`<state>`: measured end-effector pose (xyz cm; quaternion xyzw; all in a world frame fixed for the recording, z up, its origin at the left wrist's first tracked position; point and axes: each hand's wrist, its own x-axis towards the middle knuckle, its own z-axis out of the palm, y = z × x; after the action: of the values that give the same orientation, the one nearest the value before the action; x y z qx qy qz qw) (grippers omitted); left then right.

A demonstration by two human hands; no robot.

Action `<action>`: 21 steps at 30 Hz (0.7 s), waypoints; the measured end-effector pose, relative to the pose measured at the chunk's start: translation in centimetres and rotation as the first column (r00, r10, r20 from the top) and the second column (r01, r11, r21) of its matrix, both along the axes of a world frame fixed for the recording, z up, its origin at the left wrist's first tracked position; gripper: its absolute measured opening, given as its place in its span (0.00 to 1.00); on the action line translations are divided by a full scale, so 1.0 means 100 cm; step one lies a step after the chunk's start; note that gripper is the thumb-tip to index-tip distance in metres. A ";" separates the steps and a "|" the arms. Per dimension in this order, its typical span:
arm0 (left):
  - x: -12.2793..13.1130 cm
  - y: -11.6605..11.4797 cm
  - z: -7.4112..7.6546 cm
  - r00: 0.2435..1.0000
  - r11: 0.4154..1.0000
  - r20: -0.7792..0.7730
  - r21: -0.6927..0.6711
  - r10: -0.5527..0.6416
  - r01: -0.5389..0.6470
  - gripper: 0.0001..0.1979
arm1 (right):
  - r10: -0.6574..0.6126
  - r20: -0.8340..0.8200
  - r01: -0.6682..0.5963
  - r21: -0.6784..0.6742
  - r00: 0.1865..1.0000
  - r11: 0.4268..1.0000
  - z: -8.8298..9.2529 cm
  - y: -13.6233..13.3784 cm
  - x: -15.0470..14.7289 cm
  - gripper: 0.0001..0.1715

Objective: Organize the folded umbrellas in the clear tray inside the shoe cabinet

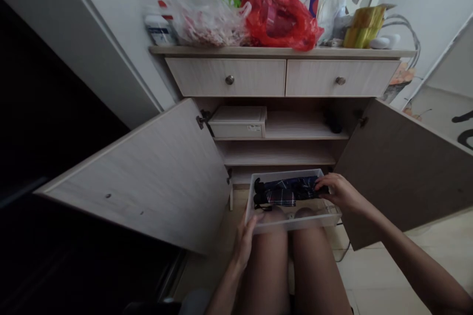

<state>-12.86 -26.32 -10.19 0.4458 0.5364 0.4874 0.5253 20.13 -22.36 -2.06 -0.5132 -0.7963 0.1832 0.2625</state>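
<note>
A clear plastic bin (308,223) rests on my knees, in front of the open cabinet. Inside lie two dark blue plaid folding umbrellas, side by side with their black handles to the left: a rear umbrella (290,186) and a front umbrella (281,197). My left hand (244,240) grips the bin's near left corner, thumb over the rim. At the bin's right end, my right hand (339,191) pinches the right end of the rear umbrella; its fingertips partly cover that end.
Both doors stand open, the left door (148,177) and the right door (406,167). A white drawer box (238,122) sits on the upper shelf (303,125), with a dark object (332,122) at right. A red plastic bag (281,17) and other items crowd the cabinet top.
</note>
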 end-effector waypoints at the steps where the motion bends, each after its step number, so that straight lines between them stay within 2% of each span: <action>1: -0.001 0.000 0.000 1.000 1.000 0.002 -0.011 -0.011 0.011 0.35 | -0.006 0.075 0.004 0.024 0.997 1.000 -0.002 0.003 0.000 0.08; 6: -0.004 -0.001 -0.003 1.000 0.999 0.012 -0.034 -0.016 0.017 0.34 | -0.001 0.299 -0.007 0.027 0.954 1.000 -0.010 0.011 -0.002 0.11; 10: -0.004 -0.001 -0.005 1.000 0.998 -0.002 -0.055 -0.028 0.028 0.34 | 0.043 0.412 -0.032 -0.034 0.910 0.999 -0.006 0.013 -0.008 0.08; 13: -0.004 0.000 -0.005 0.999 0.998 -0.005 -0.059 -0.034 0.033 0.33 | 0.200 0.349 -0.171 -0.113 0.916 0.979 0.002 0.032 0.002 0.04; 14: -0.004 0.000 -0.005 0.999 0.998 -0.005 -0.054 -0.034 0.034 0.33 | 0.206 0.288 -0.179 -0.116 0.935 0.977 0.005 0.045 0.009 0.06; 15: -0.004 0.000 -0.005 0.999 0.998 -0.005 -0.049 -0.037 0.037 0.32 | 0.153 0.229 -0.132 -0.103 0.961 0.986 0.008 0.060 0.019 0.11; 16: -0.004 0.000 -0.005 0.999 0.998 -0.008 -0.044 -0.038 0.038 0.32 | 0.027 0.178 -0.014 -0.073 0.984 0.997 0.011 0.078 0.030 0.16; 17: -0.004 0.000 -0.005 0.999 0.998 -0.013 -0.041 -0.037 0.037 0.31 | -0.159 0.158 0.166 -0.032 0.975 0.986 0.013 0.097 0.041 0.19; 18: -0.004 0.000 -0.005 0.999 0.998 -0.020 -0.041 -0.038 0.037 0.31 | -0.343 0.161 0.346 0.012 0.925 0.938 0.014 0.117 0.053 0.20; 19: -0.004 0.000 -0.004 0.999 0.998 -0.027 -0.044 -0.041 0.040 0.31 | -0.501 0.174 0.499 0.058 0.848 0.865 0.015 0.136 0.065 0.20; 21: -0.004 0.002 -0.002 0.998 0.997 -0.036 -0.059 -0.047 0.045 0.31 | -0.680 0.211 0.675 0.108 0.702 0.730 0.012 0.172 0.085 0.24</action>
<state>-13.25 -26.17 -10.41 0.4516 0.5496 0.4510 0.5390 28.64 -5.20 -0.84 -0.7846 -0.5794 0.0028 0.2206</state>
